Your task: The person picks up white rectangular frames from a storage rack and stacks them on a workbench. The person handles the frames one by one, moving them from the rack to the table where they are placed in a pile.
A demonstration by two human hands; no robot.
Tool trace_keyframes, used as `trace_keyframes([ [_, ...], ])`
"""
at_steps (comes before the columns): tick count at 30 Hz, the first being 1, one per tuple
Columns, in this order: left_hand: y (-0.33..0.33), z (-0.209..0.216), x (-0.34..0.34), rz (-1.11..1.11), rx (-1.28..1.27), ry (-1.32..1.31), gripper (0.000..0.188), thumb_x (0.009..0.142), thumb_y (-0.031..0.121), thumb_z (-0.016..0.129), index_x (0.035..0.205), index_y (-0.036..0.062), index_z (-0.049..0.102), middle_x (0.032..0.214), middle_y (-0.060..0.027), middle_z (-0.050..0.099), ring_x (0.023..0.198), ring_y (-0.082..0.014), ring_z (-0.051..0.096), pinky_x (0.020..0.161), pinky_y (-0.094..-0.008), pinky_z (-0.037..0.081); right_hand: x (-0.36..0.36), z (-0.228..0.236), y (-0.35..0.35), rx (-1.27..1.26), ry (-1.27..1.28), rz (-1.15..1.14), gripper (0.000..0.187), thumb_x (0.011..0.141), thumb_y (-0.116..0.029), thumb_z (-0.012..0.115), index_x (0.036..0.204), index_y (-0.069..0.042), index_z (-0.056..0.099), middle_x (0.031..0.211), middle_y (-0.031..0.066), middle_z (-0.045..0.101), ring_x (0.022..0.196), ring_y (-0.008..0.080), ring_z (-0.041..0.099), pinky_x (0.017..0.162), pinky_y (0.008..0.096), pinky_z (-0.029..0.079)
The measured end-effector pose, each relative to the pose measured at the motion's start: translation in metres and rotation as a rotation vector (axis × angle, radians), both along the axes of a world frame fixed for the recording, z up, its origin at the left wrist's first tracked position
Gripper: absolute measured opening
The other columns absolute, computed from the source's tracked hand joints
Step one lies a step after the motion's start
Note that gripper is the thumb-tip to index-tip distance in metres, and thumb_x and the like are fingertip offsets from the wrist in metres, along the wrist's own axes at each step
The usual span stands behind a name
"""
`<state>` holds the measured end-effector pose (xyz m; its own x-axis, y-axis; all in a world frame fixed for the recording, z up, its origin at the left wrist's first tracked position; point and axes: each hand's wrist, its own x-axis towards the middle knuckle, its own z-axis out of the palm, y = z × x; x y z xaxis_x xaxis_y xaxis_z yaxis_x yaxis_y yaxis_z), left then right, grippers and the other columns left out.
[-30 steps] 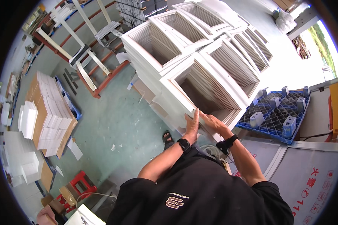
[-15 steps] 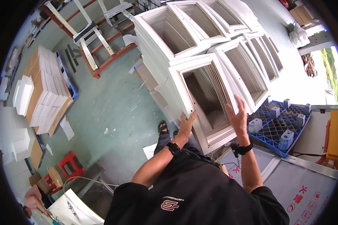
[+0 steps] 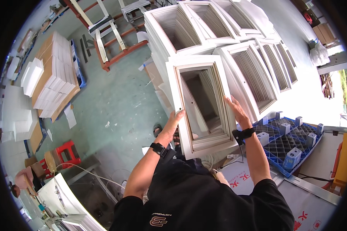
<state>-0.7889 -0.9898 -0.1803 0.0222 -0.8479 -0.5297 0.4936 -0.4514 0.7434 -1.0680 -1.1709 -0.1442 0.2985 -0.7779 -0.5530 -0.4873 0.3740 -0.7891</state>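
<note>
A white rectangular frame (image 3: 186,133) with an open centre is in front of me, at the near end of a stack of like white frames (image 3: 231,63). My left hand (image 3: 171,126) is closed on its left rail, thumb on the front face and the other fingers mostly hidden behind the edge. On the opposite side my right hand (image 3: 238,112) grips the right rail, its fingertips reaching the inner edge. Through the opening show a dark floor and the inner sides of the frames behind. Each wrist wears a black band.
More stacked white frames (image 3: 173,29) stand beyond. To the right lies a blue plastic pallet (image 3: 293,131) with upright feet. A red-brown rack (image 3: 121,56) stands far left, near stacked white panels (image 3: 59,73) and a red stool (image 3: 69,152). Another person (image 3: 25,179) is at the lower left.
The near frame has shifted left and stands straighter in view. My right hand, earlier raised with fingers apart beside it, has come onto the right rail. The whole view has turned slightly.
</note>
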Motion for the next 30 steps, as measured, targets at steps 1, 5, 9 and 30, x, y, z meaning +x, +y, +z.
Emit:
trace_keyframes([
  [1,-0.001,-0.003,-0.003,-0.011,0.001,0.009,0.07,0.09,0.062,0.065,0.132,0.0065,0.053,0.117,-0.0048,0.059,0.111,-0.0148,0.057,0.094,-0.0344,0.05,-0.019,-0.017,-0.003,0.046,-0.046,-0.023,0.1,0.091,-0.066,0.062,0.154,0.006,0.033,0.156,0.0235,0.04,0.145,0.0316,0.039,0.117,0.0423,0.033],
  [5,-0.007,-0.025,-0.01,0.063,-0.045,0.038,0.066,0.09,0.06,0.066,0.128,0.0078,0.056,0.107,-0.002,0.059,0.1,-0.0134,0.059,0.087,-0.0338,0.051,-0.029,-0.029,-0.016,0.228,-0.238,-0.029,0.092,0.094,-0.06,0.064,0.153,0.004,0.036,0.15,0.0181,0.047,0.135,0.0263,0.048,0.109,0.0399,0.042],
  [9,0.0,-0.025,-0.022,0.273,-0.016,0.09,0.059,0.09,0.057,0.067,0.122,0.0085,0.058,0.1,0.0007,0.058,0.093,-0.0119,0.059,0.081,-0.0323,0.052,-0.017,-0.019,-0.001,0.208,-0.274,-0.083,0.087,0.095,-0.054,0.067,0.152,0.004,0.037,0.143,0.0145,0.052,0.126,0.0224,0.053,0.1,0.0365,0.049],
  [30,0.371,0.073,0.136,0.818,-0.176,-0.275,0.09,0.096,0.06,0.057,0.156,0.0007,0.026,0.152,-0.0198,0.037,0.144,-0.0292,0.033,0.12,-0.0416,0.026,0.289,0.047,0.245,0.187,-0.411,0.462,0.055,0.101,-0.047,0.059,0.132,-0.003,0.058,0.116,0.0096,0.065,0.1,0.0211,0.067,0.086,0.0355,0.058],
])
